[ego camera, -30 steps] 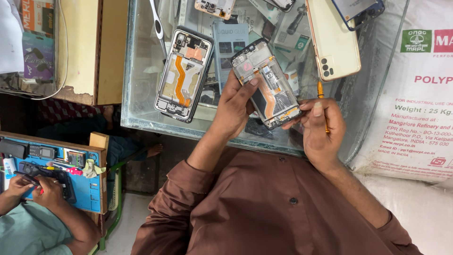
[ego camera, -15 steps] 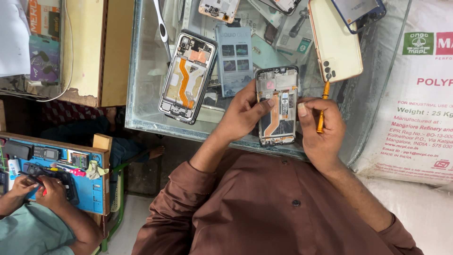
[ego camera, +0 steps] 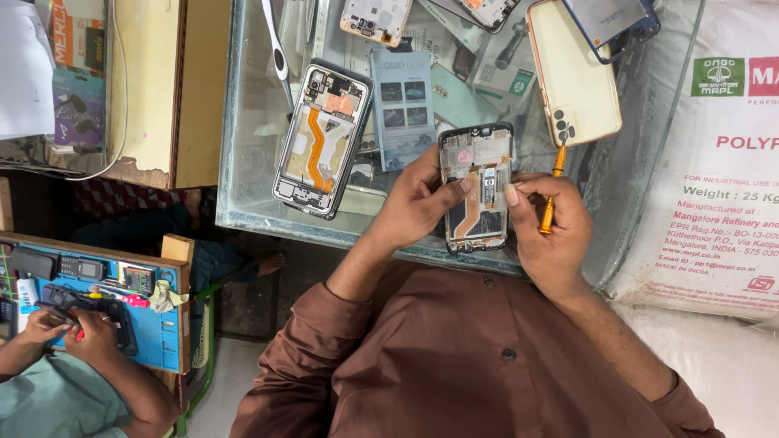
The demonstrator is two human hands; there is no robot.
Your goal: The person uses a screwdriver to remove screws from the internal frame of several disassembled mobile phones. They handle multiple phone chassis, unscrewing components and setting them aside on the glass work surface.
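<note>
opened phone now upright; left hand pinching it, right hand pinching screwdriver.

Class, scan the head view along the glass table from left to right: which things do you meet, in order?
White plastic tweezers → opened phone frame with orange ribbon cable → blue-grey printed packet → opened phone frame in the left hand → orange-handled screwdriver → cream phone back.

Between the hands, a black-framed phone with a copper-orange strip; by the right hand, an orange screwdriver; above it, a cream phone.
</note>
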